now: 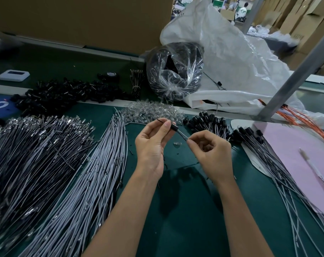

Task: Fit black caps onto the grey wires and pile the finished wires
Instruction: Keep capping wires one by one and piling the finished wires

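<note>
While the cap (174, 127) is pinched in the left hand (151, 143) at frame centre, the wire (182, 135), gripped by the right hand (209, 153), should be fed straight.

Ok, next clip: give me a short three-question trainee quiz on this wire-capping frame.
1. True or false: the left hand holds a black cap.
2. Where does the capped pile lie from the hands? A) to their left B) to their right C) inside the white bag
3. Fill in: the right hand pinches a thin ____ that runs up into the cap.

Key
1. True: thumb and fingers grip the cap.
2. B: the capped wires lie fanned out on the right, partly over pink paper; the bare grey wires lie on the left.
3. Wire.
</note>
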A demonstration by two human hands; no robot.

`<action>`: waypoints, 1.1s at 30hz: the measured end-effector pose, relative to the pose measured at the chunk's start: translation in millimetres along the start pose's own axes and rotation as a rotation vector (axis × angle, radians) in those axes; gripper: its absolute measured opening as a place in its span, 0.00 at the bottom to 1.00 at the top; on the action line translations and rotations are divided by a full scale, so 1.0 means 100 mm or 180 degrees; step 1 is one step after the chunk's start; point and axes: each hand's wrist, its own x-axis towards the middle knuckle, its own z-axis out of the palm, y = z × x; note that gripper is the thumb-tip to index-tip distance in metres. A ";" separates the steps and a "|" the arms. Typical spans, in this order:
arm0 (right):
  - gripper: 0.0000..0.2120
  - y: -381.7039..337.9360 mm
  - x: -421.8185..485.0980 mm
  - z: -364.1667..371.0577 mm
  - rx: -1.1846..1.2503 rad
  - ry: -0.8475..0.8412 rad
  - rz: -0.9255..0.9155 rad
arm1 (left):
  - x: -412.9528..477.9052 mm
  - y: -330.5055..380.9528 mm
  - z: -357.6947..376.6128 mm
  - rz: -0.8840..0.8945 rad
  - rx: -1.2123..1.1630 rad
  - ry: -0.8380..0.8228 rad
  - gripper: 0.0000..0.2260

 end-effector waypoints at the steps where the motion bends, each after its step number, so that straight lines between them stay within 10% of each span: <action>1: 0.06 0.00 0.00 0.00 -0.0001 -0.0002 -0.0005 | 0.00 0.00 0.00 0.0003 0.0018 -0.0022 0.05; 22: 0.07 -0.06 -0.04 0.10 -0.0159 0.0015 -0.0088 | -0.06 -0.06 0.01 -0.0078 0.1194 -0.0367 0.04; 33: 0.05 -0.10 -0.04 0.00 0.0632 0.0175 0.0086 | 0.03 0.22 -0.08 0.0661 -0.0069 0.0555 0.04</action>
